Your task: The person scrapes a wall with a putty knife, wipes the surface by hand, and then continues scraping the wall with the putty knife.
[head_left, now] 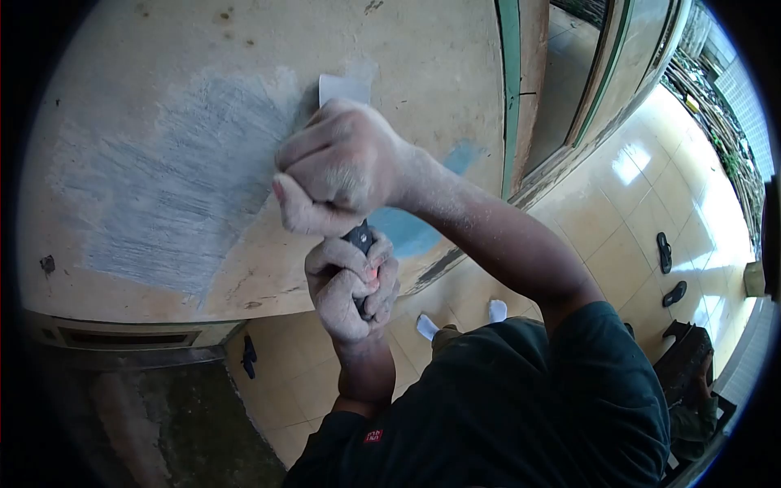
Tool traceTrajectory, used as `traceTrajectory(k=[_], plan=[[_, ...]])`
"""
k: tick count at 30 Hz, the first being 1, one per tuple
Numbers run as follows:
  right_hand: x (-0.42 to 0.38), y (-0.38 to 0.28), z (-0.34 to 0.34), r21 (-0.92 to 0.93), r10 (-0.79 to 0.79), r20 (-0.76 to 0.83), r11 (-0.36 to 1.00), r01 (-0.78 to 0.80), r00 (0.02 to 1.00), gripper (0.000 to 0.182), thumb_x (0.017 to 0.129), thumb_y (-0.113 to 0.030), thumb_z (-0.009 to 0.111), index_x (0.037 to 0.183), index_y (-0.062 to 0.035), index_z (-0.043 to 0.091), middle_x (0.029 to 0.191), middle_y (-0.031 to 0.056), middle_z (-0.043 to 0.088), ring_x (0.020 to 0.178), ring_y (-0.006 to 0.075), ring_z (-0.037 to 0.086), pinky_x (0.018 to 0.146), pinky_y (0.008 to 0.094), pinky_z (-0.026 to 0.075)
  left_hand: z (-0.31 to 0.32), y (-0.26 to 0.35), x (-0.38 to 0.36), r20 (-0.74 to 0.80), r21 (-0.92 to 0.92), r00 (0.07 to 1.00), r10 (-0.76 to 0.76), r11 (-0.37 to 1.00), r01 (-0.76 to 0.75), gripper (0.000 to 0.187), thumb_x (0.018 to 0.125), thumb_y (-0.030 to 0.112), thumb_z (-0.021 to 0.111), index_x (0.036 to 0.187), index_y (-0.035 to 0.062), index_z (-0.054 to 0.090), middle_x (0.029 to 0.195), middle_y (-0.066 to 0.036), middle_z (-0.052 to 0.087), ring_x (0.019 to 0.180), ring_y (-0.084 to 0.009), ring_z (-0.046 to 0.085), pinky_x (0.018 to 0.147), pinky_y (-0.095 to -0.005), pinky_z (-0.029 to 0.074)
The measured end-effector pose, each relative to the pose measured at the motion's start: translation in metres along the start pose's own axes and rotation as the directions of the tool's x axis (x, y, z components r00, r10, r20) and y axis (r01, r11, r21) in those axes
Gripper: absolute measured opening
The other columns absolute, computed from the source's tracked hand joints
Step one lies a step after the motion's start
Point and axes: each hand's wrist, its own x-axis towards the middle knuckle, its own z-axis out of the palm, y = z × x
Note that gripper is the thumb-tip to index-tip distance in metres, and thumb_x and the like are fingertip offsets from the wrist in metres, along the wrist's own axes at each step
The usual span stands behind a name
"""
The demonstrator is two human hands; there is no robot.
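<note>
My right hand (346, 159), dusted white, is closed in a fist around the upper part of a scraper. The flat pale blade of the scraper (345, 88) sticks out beyond the knuckles, right at the wall surface. Below it my left hand (350, 285), also dusty, wraps the lower end of the dark handle. A short stretch of that handle shows between the two hands. Next to the blade, the beige wall (431, 73) bears a large rough grey-white patch (179, 179). Behind my right forearm is a smooth light-blue patch (403, 232).
A green-edged door frame (509, 89) stands right of the wall. Glossy tiles (606, 211) cover the floor, with dark sandals (665, 252) on the right and another dark sandal (248, 358) at lower left. Another person's sleeve (695, 419) shows at lower right beside a dark chair.
</note>
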Motion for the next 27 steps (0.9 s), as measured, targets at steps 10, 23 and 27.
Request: traceTrajectory(k=[10, 23, 27], plan=[[0.002, 0.004, -0.005, -0.035, 0.039, 0.011, 0.999, -0.038, 0.999, 0.042, 0.077, -0.012, 0.057, 0.042, -0.0086, 0.035, 0.043, 0.0011, 0.039, 0.035, 0.0197, 0.042, 0.033, 0.0333, 0.030, -0.001, 0.003, 0.010, 0.076, -0.061, 0.994, -0.080, 0.995, 0.085, 0.007, 0.066, -0.006, 0.039, 0.067, 0.0008, 0.043, 0.071, -0.014, 0.043, 0.033, -0.0039, 0.029, 0.024, -0.0168, 0.026], [0.017, 0.025, -0.016, -0.152, -0.057, 0.130, 0.985, 0.076, 0.990, 0.043, 0.079, -0.013, 0.057, 0.042, -0.0100, 0.037, 0.043, -0.0004, 0.042, 0.036, 0.0183, 0.046, 0.035, 0.0327, 0.037, 0.006, -0.005, 0.031, 0.157, -0.094, 0.987, -0.027, 0.995, 0.042, 0.008, 0.065, -0.006, 0.040, 0.069, 0.0003, 0.043, 0.071, -0.013, 0.044, 0.034, -0.0053, 0.031, 0.026, -0.0174, 0.028], [0.013, 0.027, -0.025, -0.236, -0.035, 0.138, 0.969, 0.067, 0.990, 0.041, 0.076, -0.012, 0.058, 0.042, -0.0095, 0.035, 0.044, 0.0007, 0.042, 0.037, 0.0186, 0.046, 0.035, 0.0342, 0.034, -0.016, -0.019, 0.052, 0.156, -0.185, 0.987, -0.036, 0.981, 0.065, 0.008, 0.063, -0.007, 0.041, 0.068, -0.0013, 0.044, 0.069, -0.012, 0.043, 0.032, -0.0056, 0.029, 0.025, -0.0184, 0.025]])
